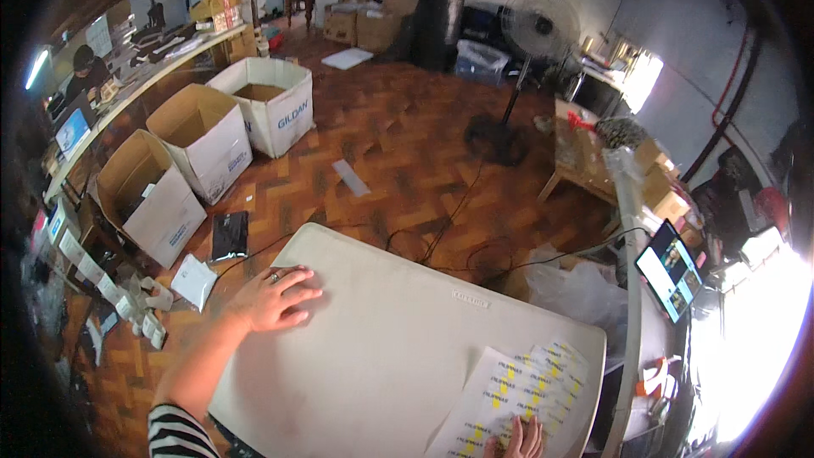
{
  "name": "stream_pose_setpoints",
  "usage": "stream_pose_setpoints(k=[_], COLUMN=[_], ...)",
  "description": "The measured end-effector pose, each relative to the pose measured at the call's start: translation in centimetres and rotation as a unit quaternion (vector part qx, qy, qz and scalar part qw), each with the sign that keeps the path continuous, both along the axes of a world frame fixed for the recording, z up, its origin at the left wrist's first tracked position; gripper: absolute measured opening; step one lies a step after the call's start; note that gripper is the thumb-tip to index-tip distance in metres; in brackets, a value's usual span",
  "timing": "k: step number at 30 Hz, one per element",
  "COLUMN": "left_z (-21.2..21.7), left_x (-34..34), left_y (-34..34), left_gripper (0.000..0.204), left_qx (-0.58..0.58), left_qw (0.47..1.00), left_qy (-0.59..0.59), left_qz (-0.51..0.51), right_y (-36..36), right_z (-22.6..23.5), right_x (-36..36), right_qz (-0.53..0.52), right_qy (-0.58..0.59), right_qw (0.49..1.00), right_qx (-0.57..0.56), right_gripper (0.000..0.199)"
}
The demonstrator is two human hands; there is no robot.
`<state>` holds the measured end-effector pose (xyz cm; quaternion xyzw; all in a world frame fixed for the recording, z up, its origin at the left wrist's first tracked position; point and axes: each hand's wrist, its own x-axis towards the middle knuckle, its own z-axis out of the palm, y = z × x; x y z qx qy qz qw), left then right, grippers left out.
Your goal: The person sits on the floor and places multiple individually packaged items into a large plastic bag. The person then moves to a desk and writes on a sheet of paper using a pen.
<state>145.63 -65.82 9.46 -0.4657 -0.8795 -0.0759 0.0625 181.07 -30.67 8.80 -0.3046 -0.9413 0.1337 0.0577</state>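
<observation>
My left hand (275, 298) rests on the left part of the white table (365, 331). Its fingers are apart, a ring shows on one of them, and nothing is in its grasp. At the lower edge, my right hand (519, 439) lies on white sheets (509, 386) printed with rows of dark lettering and yellow marks. The thumb and fingers of that hand are spaced apart over the paper; its palm and wrist fall outside the picture. The sheets overlap near the table's right end.
Three large white cartons (222, 174) stand open on the wooden floor at the left. Beyond the table is a pedestal fan (540, 25) with a cable on the floor. A tablet-like screen (670, 271) stands at the right. A person (85, 72) sits at the far-left bench.
</observation>
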Motion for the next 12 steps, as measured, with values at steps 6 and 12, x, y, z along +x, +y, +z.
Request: stream_pose_setpoints(k=[6,12], left_z=[-2.4,-5.8], left_x=[18.9,26.9], left_y=[12.6,17.2], left_gripper=[0.040,0.047], left_qx=[0.192,0.098], left_qw=[0.949,0.966], left_qy=[-0.171,-0.106], left_qz=[-0.183,-0.214], right_y=[1.8,3.0], right_z=[-2.7,2.1], right_x=[2.5,8.9], right_qz=[-0.080,-0.077], right_qy=[0.363,0.516], right_qw=[0.870,0.793], right_qx=[-0.322,-0.314], right_gripper=[0.046,0.041])
